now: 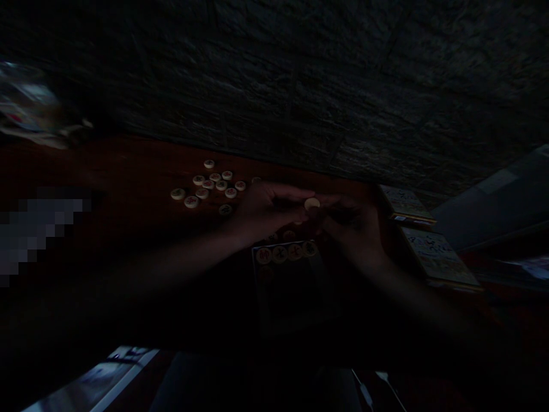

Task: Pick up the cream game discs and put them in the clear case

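Observation:
In the dim light, a round pale xiangqi piece (312, 203) is held up between the fingertips of my two hands, its visible face plain. My left hand (270, 207) grips it from the left, thumb and fingers closed together. From the right, the fingers of my right hand (358, 226) pinch in at the same piece. Just below is a shallow square box (258, 297) with a row of several lettered pieces (279, 253) along its far edge. Another piece (266, 273) shows faintly under the row's left end. Beyond the box, partly under my hands, lies a piece (289, 234).
Several loose xiangqi pieces (208, 184) lie on the reddish-brown table (141, 166), left of my hands. Two flat printed boxes (437, 254) (405, 203) rest at the right. A clear jar (30, 100) stands far left. The stone wall (266, 86) rises behind the table.

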Demonstrator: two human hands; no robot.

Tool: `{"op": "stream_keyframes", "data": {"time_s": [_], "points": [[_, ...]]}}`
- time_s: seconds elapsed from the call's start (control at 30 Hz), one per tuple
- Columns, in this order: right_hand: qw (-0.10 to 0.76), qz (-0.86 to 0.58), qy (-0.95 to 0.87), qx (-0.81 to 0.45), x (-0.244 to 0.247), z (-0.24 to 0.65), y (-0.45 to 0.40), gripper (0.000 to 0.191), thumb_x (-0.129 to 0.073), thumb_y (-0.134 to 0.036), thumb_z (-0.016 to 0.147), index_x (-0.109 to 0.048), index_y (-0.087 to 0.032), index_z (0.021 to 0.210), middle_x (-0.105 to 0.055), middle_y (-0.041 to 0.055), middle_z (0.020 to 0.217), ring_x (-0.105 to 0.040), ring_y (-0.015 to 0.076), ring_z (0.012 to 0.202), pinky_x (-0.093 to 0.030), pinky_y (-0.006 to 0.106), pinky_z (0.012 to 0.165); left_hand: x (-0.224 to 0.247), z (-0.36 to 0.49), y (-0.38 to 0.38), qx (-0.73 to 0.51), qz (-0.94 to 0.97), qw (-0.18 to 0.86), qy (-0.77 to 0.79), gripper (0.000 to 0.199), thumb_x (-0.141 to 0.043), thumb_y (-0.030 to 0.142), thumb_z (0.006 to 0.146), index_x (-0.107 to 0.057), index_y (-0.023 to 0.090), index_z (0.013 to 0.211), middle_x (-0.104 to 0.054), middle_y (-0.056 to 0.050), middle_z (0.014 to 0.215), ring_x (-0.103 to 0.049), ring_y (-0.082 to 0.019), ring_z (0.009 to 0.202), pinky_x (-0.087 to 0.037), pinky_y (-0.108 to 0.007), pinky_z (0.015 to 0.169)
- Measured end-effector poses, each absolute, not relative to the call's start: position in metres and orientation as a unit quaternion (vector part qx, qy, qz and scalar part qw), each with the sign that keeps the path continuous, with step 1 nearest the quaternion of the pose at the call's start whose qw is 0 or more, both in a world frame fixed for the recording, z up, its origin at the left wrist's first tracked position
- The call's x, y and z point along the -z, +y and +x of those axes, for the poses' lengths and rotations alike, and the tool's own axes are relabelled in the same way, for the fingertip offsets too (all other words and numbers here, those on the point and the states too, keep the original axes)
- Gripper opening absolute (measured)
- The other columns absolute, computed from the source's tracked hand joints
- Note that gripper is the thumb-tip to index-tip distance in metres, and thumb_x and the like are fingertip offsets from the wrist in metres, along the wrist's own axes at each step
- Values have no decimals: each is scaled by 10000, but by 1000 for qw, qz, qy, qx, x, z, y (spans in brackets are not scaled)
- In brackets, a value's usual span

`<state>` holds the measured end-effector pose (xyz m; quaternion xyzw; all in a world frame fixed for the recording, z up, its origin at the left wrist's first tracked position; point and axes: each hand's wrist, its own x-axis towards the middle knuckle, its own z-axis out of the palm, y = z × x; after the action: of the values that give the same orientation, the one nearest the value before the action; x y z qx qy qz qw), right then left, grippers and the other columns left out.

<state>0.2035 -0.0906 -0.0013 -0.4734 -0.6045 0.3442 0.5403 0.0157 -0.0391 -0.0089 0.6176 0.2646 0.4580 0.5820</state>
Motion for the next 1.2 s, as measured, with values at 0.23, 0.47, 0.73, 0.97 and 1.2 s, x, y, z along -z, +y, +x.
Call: {"op": "stream_keyframes", "data": {"time_s": [0.23, 0.47, 0.73, 0.97, 1.2], "points": [[534, -500, -584, -352, -2, 202, -91, 374, -926, -524, 740, -803, -197, 874, -750, 10, 652, -656, 135, 527, -519, 235, 475, 11, 16, -42, -440, 655, 575, 218, 339, -899, 219, 780, -823, 163, 1105, -838, -105, 1106, -811, -245, 1015, -638, -363, 944], [531, -507, -579, -354, -4, 200, -92, 368, -928, -526, 733, -790, -193, 806, -743, 12, 641, -635, 122, 510, -498, 222, 463, 11, 17, -45, -433, 666, 570, 208, 291, -864, 260, 834, -835, 196, 1116, -839, -85, 1107, -815, -231, 986, -648, -335, 901], [524, -514, -584, -346, -4, 202, -93, 347, -859, -534, 819, -821, -190, 851, -721, 8, 622, -605, 115, 498, -473, 220, 461, 8, 18, -44, -430, 589, 643, 236, 379, -927, 387, 768, -845, 187, 1079, -843, -90, 1070, -819, -233, 927, -670, -363, 885], [526, -511, -584, -349, -3, 201, -93, 335, -884, -513, 795, -834, -206, 921, -714, -2, 618, -608, 123, 506, -485, 229, 464, 5, 18, -47, -450, 564, 647, 248, 362, -938, 379, 749, -854, 173, 1034, -838, -105, 1095, -811, -272, 1000, -665, -431, 946], [530, -497, -591, -350, -3, 202, -92, 323, -910, -493, 771, -832, -204, 893, -748, 14, 665, -637, 128, 534, -507, 233, 480, 4, 17, -48, -443, 597, 620, 252, 340, -914, 382, 781, -853, 200, 1061, -836, -92, 1117, -811, -261, 1001, -665, -402, 934]]}}
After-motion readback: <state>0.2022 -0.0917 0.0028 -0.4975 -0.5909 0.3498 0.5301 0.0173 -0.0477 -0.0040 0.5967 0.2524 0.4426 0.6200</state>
